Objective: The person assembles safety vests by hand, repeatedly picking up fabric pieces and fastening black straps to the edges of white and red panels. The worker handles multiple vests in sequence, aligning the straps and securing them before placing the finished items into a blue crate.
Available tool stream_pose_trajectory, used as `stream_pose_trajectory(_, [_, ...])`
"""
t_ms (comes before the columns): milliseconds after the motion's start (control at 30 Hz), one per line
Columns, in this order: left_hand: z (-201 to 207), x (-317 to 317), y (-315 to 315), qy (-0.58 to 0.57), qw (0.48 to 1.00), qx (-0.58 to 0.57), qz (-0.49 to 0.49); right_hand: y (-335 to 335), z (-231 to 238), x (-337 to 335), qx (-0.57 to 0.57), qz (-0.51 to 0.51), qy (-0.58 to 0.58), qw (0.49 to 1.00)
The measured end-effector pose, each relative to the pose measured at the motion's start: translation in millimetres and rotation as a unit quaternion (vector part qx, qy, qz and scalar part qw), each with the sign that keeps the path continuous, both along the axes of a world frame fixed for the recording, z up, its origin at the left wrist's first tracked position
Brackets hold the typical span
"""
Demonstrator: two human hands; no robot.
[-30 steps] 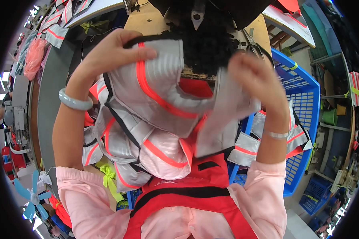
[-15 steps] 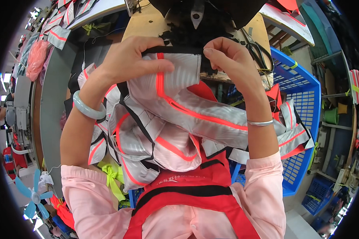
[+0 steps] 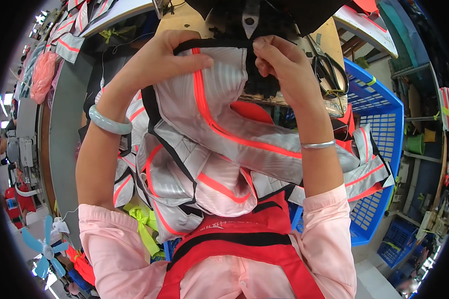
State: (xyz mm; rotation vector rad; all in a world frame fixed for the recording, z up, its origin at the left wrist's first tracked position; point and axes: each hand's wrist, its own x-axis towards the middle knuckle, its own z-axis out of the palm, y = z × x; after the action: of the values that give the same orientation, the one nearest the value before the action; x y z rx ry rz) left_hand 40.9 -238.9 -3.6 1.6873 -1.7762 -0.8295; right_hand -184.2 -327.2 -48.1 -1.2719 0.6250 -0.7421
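Observation:
A silver-grey fabric piece (image 3: 222, 67) with an orange-red stripe and black edge binding is stretched between my hands, its bound edge at the top. My left hand (image 3: 172, 57) is closed on that edge, thumb lying on the silver side near the stripe. At the other corner, my right hand (image 3: 282, 57) pinches the end of the black binding (image 3: 248, 45) between thumb and fingers. The rest of the cloth hangs toward me in folds over a bundle of similar striped pieces (image 3: 219, 184) on my lap, against a red apron (image 3: 244, 226).
Beyond my hands is a dark machine part (image 3: 294, 17) above a wooden tabletop (image 3: 182, 22). Black-handled scissors (image 3: 329, 72) lie right of my right hand. A blue plastic basket (image 3: 376, 149) stands at the right, a grey panel (image 3: 67, 129) at the left, a small fan (image 3: 46, 249) lower left.
Both hands have moved slightly away from me, carrying the bound edge up toward the machine. The silver cloth below is pulled straighter. Both grips stay on the edge.

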Motion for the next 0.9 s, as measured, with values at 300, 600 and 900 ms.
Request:
stream_pose_trajectory(300, [-3, -2, -3, 0.056, 0.998, -0.011, 0.002, -7, -5, 4, 0.038, -0.004, -0.062, 0.997])
stream_pose_trajectory(600, [-1, -3, -1, 0.106, 0.994, 0.017, 0.024, -1, -4, 11, -0.002, -0.068, -0.061, 0.996])
stream_pose_trajectory(900, [2, -5, 4, 0.06, 0.997, 0.026, 0.039, -10, 2, -8, 0.07, -0.135, -0.214, 0.965])
